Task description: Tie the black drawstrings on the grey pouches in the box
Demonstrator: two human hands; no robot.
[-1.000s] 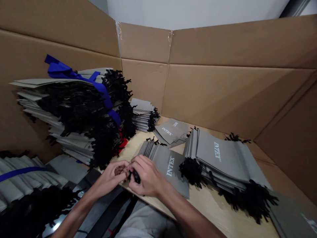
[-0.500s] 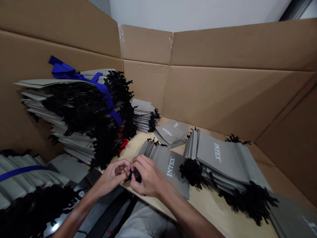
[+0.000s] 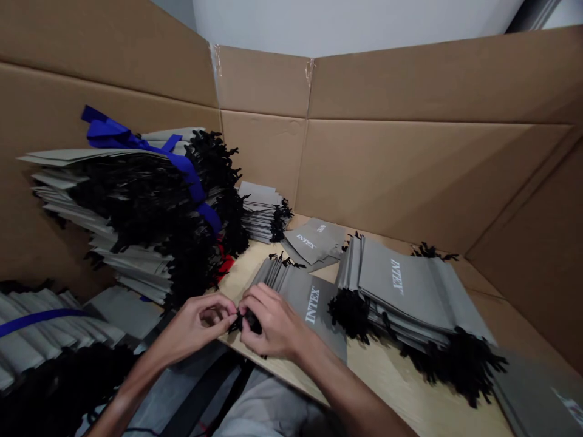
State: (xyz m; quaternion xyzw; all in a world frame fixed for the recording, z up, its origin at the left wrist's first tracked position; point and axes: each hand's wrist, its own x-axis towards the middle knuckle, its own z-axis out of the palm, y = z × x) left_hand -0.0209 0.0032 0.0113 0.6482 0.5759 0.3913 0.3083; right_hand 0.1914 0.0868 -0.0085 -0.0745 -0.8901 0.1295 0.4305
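1 head-worn camera looks forward and down from close above the near edge of the wooden table (image 3: 392,394), facing the far corner of the cardboard wall (image 3: 310,115).

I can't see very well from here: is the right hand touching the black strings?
Touching: the head view shows the right hand pinching the black drawstring cords between its fingers.
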